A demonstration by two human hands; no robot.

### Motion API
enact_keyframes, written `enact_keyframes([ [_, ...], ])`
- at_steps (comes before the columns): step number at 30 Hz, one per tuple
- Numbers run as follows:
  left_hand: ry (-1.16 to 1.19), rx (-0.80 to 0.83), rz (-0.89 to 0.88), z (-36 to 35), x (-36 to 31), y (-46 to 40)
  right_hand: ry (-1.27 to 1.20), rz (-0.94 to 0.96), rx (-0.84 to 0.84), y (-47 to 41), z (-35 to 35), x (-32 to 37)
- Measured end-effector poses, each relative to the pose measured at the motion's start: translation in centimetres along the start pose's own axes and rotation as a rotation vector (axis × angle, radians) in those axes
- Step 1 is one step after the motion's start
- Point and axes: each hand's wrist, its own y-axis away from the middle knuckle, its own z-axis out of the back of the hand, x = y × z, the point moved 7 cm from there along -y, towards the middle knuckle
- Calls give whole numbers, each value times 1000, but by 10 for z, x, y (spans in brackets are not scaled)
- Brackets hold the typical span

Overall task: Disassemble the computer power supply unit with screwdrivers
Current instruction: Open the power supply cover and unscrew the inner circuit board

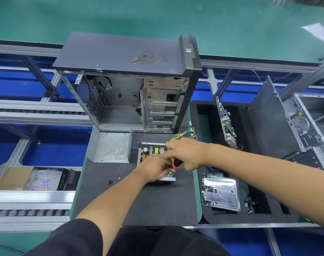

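Right hand (187,154) grips the screwdriver (176,164), left hand (155,168) holds the power supply (153,156) mid-mat (157,204).

One view only — a wide-angle camera worn on the head, looking forward and steeply down from close above the work mat (139,200). Both forearms reach in from the lower edge toward the frame's centre. The open computer case (128,84) stands just above centre, while the green floor (157,15) fills the top — lines bend near the edges.
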Motion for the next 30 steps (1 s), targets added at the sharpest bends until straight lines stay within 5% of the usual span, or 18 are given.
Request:
enact_keyframes([
  [9, -3, 22, 66, -6, 7, -1, 293, -236, -23, -9, 2, -1],
  [14, -22, -4, 12, -3, 2, -1, 33, -148, 20, -4, 5, 2],
  [23, -81, 85, 87, -10, 10, -2, -336, -288, -5, 6, -5, -24],
  [30, -59, 80, 83, -7, 6, -2, -59, -183, -34, 0, -8, -13],
])
